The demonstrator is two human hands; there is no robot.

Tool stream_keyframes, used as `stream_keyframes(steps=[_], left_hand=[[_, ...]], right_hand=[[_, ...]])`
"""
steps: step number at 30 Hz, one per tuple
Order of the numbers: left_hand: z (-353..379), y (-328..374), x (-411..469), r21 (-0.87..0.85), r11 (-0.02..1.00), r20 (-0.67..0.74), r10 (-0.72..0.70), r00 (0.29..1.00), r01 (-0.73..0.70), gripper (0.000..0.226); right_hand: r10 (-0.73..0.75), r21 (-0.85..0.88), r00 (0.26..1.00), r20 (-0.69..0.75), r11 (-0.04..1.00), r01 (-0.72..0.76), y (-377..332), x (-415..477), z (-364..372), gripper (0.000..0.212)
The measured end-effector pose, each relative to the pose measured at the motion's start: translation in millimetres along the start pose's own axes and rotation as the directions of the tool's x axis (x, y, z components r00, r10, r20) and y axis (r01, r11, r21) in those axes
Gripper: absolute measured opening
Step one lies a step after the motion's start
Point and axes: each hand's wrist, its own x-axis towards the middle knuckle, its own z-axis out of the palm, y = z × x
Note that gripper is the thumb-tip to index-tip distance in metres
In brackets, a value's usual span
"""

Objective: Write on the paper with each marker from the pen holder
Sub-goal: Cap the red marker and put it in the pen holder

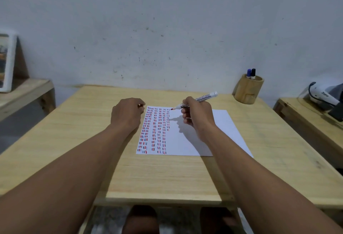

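My right hand (196, 114) has a tight grip on the red marker (194, 101), its tip on the paper (194, 140). My left hand (128, 114) is clenched beside the paper, holding a small red thing. The pen holder (247, 89) stands behind the paper on the bench (74, 122).

Plain room: wooden desk (74, 131), scuffed wall (167, 29).

Marker (196, 100), white barrel, held in the right hand (197, 114): dark printed lettering along the barrel, partly covered by the fingers; the visible part seems to end in "marker", and the rest cannot be made out. White device (323, 95) on the side table at the right edge: short dark printed mark, blurred and unreadable. Paper (185, 135): columns of short red, blue and black dashes, no letters or numbers.
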Motion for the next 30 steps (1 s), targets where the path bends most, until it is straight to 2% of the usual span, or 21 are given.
stream_keyframes(steps=[3, 5, 8, 11, 15, 21, 26, 30], left_hand=[[-5.6, 9.9, 1.8, -0.144, 0.989, -0.072, -0.029, 0.997, 0.018, 0.023], [-14.3, 25.3, 2.1, -0.3, 0.953, -0.079, -0.064, 0.995, 0.038, 0.019], [-26.8, 50.9, 0.6, -0.583, 0.807, 0.025, -0.095, 0.995, 0.092, 0.009], [-34.1, 71.8, -4.3, -0.726, 0.666, 0.125, -0.117, 0.985, 0.171, 0.007], [-41.2, 95.2, -11.5, -0.798, 0.557, 0.224, -0.084, 0.971, 0.232, 0.009], [-43.0, 120.5, -16.5, -0.783, 0.587, 0.239, -0.018, 0.971, 0.204, 0.011], [-41.0, 139.7, -20.4, -0.812, 0.556, 0.214, 0.0, 0.977, 0.178, 0.004], [-38.8, 155.5, -22.3, -0.831, 0.536, 0.187, 0.016, 0.982, 0.149, 0.009]], right_hand=[[0.018, 0.048, 1.0, 0.006, 0.999, -0.018, -4.3, 1.2, -3.5, 0.013], [0.031, 0.114, 0.999, 0.006, 0.993, -0.032, -8.6, 0.7, -4.6, 0.011], [0.061, 0.28, 0.998, 0.011, 0.958, -0.061, -19.1, -2.6, -4.3, 0.011], [0.069, 0.393, 0.998, 0.009, 0.917, -0.067, -29.6, -6.1, -5.4, 0.012], [0.053, 0.443, 0.999, 0.005, 0.895, -0.05, -38.5, -10.2, -13.3, 0.014], [0.031, 0.47, 0.999, 0.018, 0.882, -0.036, -45.9, -11.9, -28.5, 0.015], [-0.009, 0.525, 1.0, -0.002, 0.851, 0.009, -46.9, -12.7, -40.4, 0.018], [-0.007, 0.573, 1.0, -0.006, 0.819, 0.009, -48.3, -12.2, -46.1, 0.019]])
